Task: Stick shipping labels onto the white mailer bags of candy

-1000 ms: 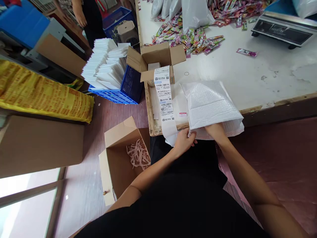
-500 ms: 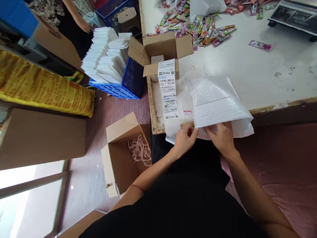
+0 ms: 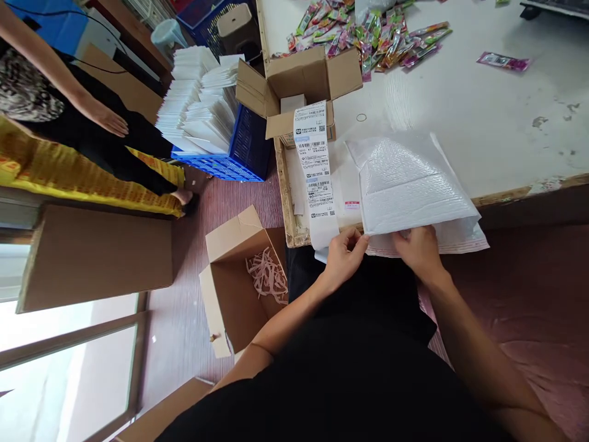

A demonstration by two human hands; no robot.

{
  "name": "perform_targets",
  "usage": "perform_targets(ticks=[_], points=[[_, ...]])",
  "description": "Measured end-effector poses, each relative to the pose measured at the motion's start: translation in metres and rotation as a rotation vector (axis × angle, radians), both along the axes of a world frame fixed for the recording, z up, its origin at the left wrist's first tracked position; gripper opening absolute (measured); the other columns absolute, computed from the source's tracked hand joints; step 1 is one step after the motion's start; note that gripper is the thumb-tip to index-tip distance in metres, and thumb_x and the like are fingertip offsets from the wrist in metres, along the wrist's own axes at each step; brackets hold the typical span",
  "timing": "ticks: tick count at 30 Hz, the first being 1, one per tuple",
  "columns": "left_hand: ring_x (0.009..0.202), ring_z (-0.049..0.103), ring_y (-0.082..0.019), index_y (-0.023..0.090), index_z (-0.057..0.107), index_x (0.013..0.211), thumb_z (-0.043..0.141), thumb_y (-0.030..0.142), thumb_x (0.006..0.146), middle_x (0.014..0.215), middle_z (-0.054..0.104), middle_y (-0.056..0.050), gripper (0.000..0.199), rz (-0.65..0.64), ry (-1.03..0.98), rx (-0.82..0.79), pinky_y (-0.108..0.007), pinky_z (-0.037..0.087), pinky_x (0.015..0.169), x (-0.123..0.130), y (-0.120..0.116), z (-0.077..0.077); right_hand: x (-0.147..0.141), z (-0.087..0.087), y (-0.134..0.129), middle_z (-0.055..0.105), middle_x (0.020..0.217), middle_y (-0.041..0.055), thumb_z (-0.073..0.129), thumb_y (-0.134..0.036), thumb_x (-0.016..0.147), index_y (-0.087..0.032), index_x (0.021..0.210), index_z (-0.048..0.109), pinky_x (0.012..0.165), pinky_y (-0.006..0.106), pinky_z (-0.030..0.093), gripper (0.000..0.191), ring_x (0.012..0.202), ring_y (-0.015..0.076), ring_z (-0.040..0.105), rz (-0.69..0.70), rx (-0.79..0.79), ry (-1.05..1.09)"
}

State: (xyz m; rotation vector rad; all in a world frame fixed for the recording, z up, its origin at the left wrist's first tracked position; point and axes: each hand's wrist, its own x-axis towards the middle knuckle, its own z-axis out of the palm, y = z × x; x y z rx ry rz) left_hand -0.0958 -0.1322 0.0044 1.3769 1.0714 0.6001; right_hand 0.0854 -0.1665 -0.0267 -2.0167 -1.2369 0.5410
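Note:
A white bubble mailer [image 3: 409, 184] lies at the table's front edge, its mouth towards me and a strip with pink lines along the lower flap. My left hand [image 3: 344, 256] pinches the mailer's near left corner between thumb and fingers. At the mouth, my right hand [image 3: 419, 252] has its fingers tucked under the upper layer, so their tips are hidden. I cannot make out whether it grips anything inside. Just left of the mailer, a strip of printed shipping labels [image 3: 317, 178] hangs from a small open carton [image 3: 301, 64] down to the table edge.
Colourful small packets [image 3: 381, 40] are heaped at the table's back. A blue crate [image 3: 251, 144] of white envelopes stands left of the table. On the floor sits an open carton [image 3: 237, 307] with paper shreds. Another person [image 3: 83, 104] is at the upper left.
The other person has come further into view at the left, hiding part of the yellow sacks. My view has shifted slightly. My hands stay at the mailer's mouth and corner.

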Motion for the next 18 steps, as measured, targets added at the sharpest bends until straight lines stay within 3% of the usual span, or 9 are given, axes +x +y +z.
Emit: perform_targets(ticks=[3,6,14,18], points=[[0.044,0.044,-0.007,0.020,0.044,0.067,0.058,0.045,0.090,0.050,0.045,0.006,0.037,-0.014,-0.074,-0.045,-0.022,0.033,0.047,0.001,0.003,0.001,-0.029,0.010,-0.019,0.066,0.082,0.0090,0.060,-0.047,0.084,-0.019,0.084,0.062,0.083,0.042,0.051,0.029,0.084,0.0258,0.063,0.080,-0.002,0.246],[0.043,0.046,-0.007,0.019,0.046,0.066,0.059,0.047,0.088,0.052,0.048,0.005,0.038,-0.044,-0.130,-0.121,-0.021,0.036,0.045,0.001,0.008,0.000,-0.042,0.020,-0.027,0.069,0.091,0.0071,0.062,-0.050,0.085,-0.019,0.094,0.064,0.079,0.036,0.051,0.032,0.084,0.0220,0.064,0.256,0.007,0.508],[0.041,0.047,-0.006,0.018,0.048,0.064,0.061,0.044,0.084,0.049,0.053,0.004,0.036,-0.045,-0.121,-0.206,-0.019,0.037,0.043,0.002,0.009,0.001,-0.030,0.030,-0.022,0.064,0.080,0.0039,0.055,-0.041,0.092,-0.022,0.078,0.059,0.076,0.035,0.047,0.024,0.078,0.0201,0.058,0.427,-0.016,0.392],[0.040,0.045,-0.006,0.019,0.046,0.063,0.059,0.044,0.085,0.046,0.052,0.004,0.036,-0.052,-0.103,-0.193,-0.018,0.035,0.044,0.000,0.011,0.003,0.003,0.058,-0.065,0.067,0.102,0.0063,0.052,-0.038,0.094,-0.025,0.083,0.057,0.090,0.040,0.048,0.018,0.103,0.0252,0.062,0.442,0.103,0.365]])
